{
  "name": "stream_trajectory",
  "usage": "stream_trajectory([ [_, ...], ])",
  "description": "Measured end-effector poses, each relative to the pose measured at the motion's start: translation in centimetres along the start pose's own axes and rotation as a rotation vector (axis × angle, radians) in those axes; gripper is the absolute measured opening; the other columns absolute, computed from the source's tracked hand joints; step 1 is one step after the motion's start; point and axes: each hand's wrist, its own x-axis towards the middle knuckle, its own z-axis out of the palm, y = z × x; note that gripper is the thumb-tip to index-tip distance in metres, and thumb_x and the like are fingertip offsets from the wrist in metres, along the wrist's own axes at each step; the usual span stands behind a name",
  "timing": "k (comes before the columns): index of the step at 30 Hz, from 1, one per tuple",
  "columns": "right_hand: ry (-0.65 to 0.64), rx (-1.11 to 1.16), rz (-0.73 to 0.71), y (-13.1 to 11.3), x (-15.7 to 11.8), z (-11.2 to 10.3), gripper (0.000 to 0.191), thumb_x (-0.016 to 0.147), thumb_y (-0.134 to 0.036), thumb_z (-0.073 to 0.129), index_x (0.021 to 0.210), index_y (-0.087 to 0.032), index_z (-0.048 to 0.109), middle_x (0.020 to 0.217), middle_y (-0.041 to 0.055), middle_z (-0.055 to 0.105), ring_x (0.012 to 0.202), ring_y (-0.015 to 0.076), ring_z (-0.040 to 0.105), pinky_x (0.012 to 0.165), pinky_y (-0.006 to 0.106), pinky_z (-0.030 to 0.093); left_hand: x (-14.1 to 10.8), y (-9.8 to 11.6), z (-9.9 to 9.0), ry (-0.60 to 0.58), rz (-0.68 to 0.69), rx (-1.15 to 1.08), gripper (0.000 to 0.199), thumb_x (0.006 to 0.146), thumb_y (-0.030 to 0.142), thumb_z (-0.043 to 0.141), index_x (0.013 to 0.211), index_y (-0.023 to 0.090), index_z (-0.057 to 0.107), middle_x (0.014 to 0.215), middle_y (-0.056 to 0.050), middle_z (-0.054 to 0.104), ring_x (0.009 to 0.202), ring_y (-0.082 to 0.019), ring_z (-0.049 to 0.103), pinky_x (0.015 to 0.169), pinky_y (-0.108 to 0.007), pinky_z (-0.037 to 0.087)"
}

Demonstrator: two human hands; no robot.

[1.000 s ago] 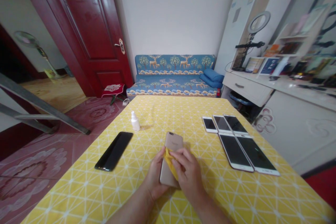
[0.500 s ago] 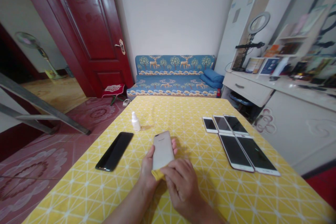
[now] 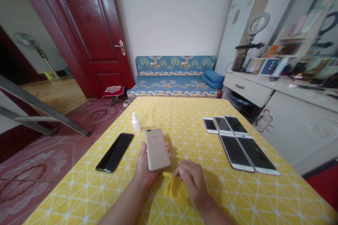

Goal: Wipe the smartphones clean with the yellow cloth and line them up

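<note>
My left hand (image 3: pixel 146 166) is shut around a gold smartphone (image 3: pixel 157 149), holding it up with its back facing me and its fingertips showing past the far edge. My right hand (image 3: pixel 191 179) sits apart from the phone, its fingertips pinching a crumpled yellow cloth (image 3: pixel 175 186) against the table. A white dropper bottle (image 3: pixel 136 123) stands ahead of my hands. To the left lies a black smartphone (image 3: pixel 114 152). Several pale-framed smartphones (image 3: pixel 236 152) lie screen up to the right, grouped close together.
The yellow patterned tablecloth (image 3: pixel 105 168) covers the table. Beyond it stand a blue deer-print sofa (image 3: pixel 173 77) and a red door (image 3: pixel 79 31). A white desk (image 3: pixel 246 89) with a ring light (image 3: pixel 258 24) stands at the right. A metal ladder (image 3: pixel 39 112) leans at the left.
My right hand has drawn the yellow cloth off the gold phone, moving down and right. The phone, now fully exposed, has shifted left in my left hand.
</note>
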Motion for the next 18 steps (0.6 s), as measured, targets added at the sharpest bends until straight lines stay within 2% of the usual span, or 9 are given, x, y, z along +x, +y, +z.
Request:
stream_trajectory([
  [1,-0.028,-0.005,-0.013,-0.1,0.0,0.0,0.035,0.093,-0.03,0.04,0.065,-0.019,0.057,0.06,-0.0012,0.052,0.06,0.0132,0.052,0.059,0.026,0.04,0.0,0.1,0.0,0.032,0.033,0.022,0.055,0.088,0.057,0.041,0.116,0.014,0.058,0.098,-0.014,0.067,0.083,-0.025,0.065,0.078,-0.042,0.051],
  [3,0.009,-0.01,-0.011,-0.1,0.1,0.1,0.032,0.094,-0.029,0.039,0.074,-0.019,0.061,0.069,0.0011,0.057,0.067,0.0145,0.055,0.063,0.027,0.043,0.0,0.1,0.1,0.076,0.079,0.07,0.053,0.088,0.058,0.04,0.114,0.016,0.059,0.095,-0.012,0.067,0.078,-0.022,0.064,0.072,-0.039,0.053],
  [6,0.12,-0.026,-0.014,0.1,0.3,0.4,0.023,0.093,-0.03,0.045,0.105,-0.02,0.061,0.096,0.0063,0.061,0.082,0.0169,0.059,0.072,0.029,0.049,0.0,-0.6,0.3,0.099,0.122,0.158,0.05,0.087,0.058,0.044,0.107,0.016,0.061,0.089,-0.009,0.066,0.071,-0.018,0.063,0.065,-0.031,0.052],
  [8,0.107,-0.06,-0.05,0.3,0.3,0.6,0.036,0.09,-0.034,0.051,0.124,-0.022,0.053,0.116,0.0095,0.058,0.097,0.0201,0.059,0.083,0.034,0.05,-0.1,-1.3,0.5,0.118,0.099,0.212,0.052,0.084,0.06,0.049,0.102,0.013,0.063,0.084,-0.007,0.066,0.068,-0.016,0.062,0.063,-0.028,0.051],
  [10,0.037,-0.093,-0.091,0.3,0.2,0.9,0.053,0.086,-0.038,0.058,0.136,-0.024,0.044,0.133,0.0112,0.048,0.118,0.0251,0.051,0.098,0.04,0.046,-0.3,-1.9,0.7,0.119,0.082,0.246,0.053,0.08,0.059,0.056,0.107,0.013,0.063,0.088,-0.007,0.067,0.073,-0.016,0.064,0.07,-0.027,0.051],
  [12,-0.034,-0.125,-0.102,0.3,0.1,1.3,0.065,0.084,-0.038,0.063,0.142,-0.026,0.037,0.145,0.0108,0.037,0.133,0.0277,0.039,0.107,0.043,0.039,-0.4,-2.3,0.9,0.078,0.116,0.296,0.056,0.078,0.048,0.067,0.125,0.02,0.055,0.1,-0.007,0.068,0.087,-0.018,0.065,0.081,-0.029,0.051],
  [13,-0.052,-0.143,-0.088,0.4,0.0,1.5,0.068,0.083,-0.035,0.064,0.144,-0.027,0.035,0.149,0.0101,0.032,0.136,0.0276,0.034,0.109,0.043,0.037,-0.4,-2.4,0.9,0.042,0.141,0.333,0.064,0.076,0.04,0.071,0.134,0.025,0.047,0.106,-0.006,0.067,0.094,-0.019,0.065,0.086,-0.032,0.049],
  [15,-0.028,-0.186,-0.029,0.8,0.0,1.9,0.067,0.084,-0.026,0.061,0.145,-0.028,0.033,0.153,0.0084,0.026,0.139,0.0262,0.03,0.11,0.042,0.037,-0.4,-2.6,0.8,-0.028,0.169,0.412,0.078,0.073,0.026,0.075,0.142,0.031,0.038,0.118,-0.007,0.065,0.107,-0.023,0.061,0.094,-0.036,0.046],
  [18,0.094,-0.269,0.069,2.1,0.0,2.0,0.066,0.083,-0.016,0.055,0.144,-0.027,0.033,0.154,0.0085,0.024,0.14,0.0253,0.03,0.109,0.044,0.038,-0.1,-2.8,0.3,-0.045,0.179,0.507,0.067,0.07,0.018,0.075,0.133,0.023,0.052,0.129,-0.011,0.06,0.122,-0.027,0.052,0.104,-0.039,0.038],
])
